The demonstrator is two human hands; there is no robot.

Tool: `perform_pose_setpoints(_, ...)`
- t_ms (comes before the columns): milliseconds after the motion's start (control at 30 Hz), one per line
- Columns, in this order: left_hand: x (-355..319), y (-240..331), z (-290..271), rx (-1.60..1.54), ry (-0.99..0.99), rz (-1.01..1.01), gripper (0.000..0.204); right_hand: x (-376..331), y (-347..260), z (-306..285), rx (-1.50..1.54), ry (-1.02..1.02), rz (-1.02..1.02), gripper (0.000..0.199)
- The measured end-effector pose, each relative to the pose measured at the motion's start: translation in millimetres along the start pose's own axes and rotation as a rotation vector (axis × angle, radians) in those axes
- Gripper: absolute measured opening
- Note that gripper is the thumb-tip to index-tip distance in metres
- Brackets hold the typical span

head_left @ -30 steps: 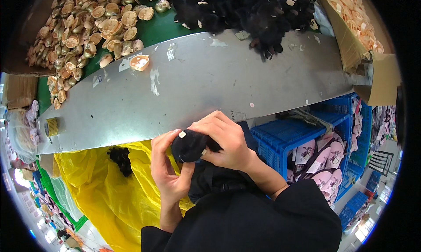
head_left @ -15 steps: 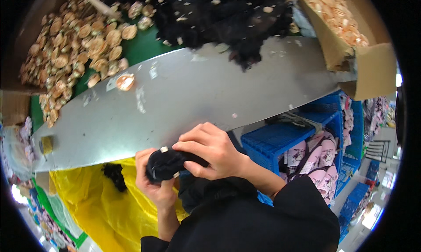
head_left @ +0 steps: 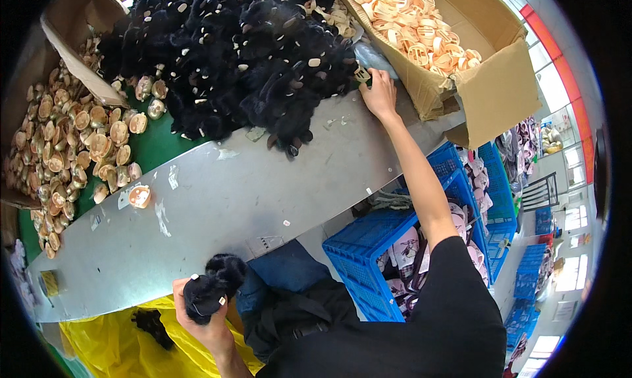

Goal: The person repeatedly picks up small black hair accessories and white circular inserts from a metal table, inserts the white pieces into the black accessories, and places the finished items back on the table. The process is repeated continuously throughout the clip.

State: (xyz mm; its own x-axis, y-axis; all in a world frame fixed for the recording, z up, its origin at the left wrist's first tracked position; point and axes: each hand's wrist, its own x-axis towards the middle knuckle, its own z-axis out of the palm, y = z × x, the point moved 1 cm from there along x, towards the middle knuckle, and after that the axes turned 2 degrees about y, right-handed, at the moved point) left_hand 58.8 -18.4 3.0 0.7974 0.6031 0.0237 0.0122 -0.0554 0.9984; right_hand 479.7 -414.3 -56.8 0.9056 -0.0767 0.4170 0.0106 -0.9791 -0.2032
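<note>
My left hand (head_left: 210,335), low over the table's near edge, is closed around a black furry piece (head_left: 209,292) with small whitish bits on it. A tuft of the fur sticks out to the right of my grip. My right arm stretches far forward to the right. At its end my right hand (head_left: 380,95) has its fingers closed on a small, pale slotted plastic piece (head_left: 361,75), beside the large heap of black furry pieces (head_left: 263,82). Many small whitish bits dot that heap.
A cardboard box (head_left: 490,108) at the far right holds peach slotted plastic pieces (head_left: 428,39). Shiny gold-and-peach round shells (head_left: 85,134) pile up at left, and a single shell (head_left: 139,196) lies on the metal table (head_left: 263,187). Blue crates (head_left: 362,246) stand right; yellow plastic (head_left: 105,345) hangs below.
My right hand has left the black furry piece and reached forward to the slotted plastic piece. My left hand keeps the furry piece, now lower and further left. The view has shifted.
</note>
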Motion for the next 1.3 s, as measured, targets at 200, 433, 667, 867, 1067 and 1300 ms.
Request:
perform_pose_setpoints(200, -2.0, 6.5, 8.6, -0.095, 0.125, -0.136, 0.051, 37.0, 0.5, 30.7, -0.021, -0.111, 0.124, 0.022)
perform_pose_setpoints(433, -8.1, 9.0, 12.8, -0.226, 0.262, -0.228, 0.057, 25.8, -3.1, 30.7, 0.207, 0.167, -0.098, 0.017)
perform_pose_setpoints(667, -18.4, -10.6, -0.2, -0.338, 0.354, -0.242, 0.068, -34.1, -48.1, -15.6, 0.682, 0.237, -0.046, 0.03)
perform_pose_setpoints(867, -19.9, -11.8, -8.8, -0.367, 0.318, -0.192, 0.067, -109.0, -110.8, -52.1, 1.097, -0.017, 0.098, 0.04)
perform_pose_setpoints(1067, -7.7, -1.7, 0.9, -0.214, 0.17, -0.12, 0.045, -201.8, -224.0, -116.7, 1.493, -0.521, -0.153, 0.041)
perform_pose_setpoints(1300, -12.6, -1.2, -10.6, -0.107, 0.073, -0.145, 0.041, -254.3, -304.9, -157.5, 1.57, -0.75, -0.546, 0.047)
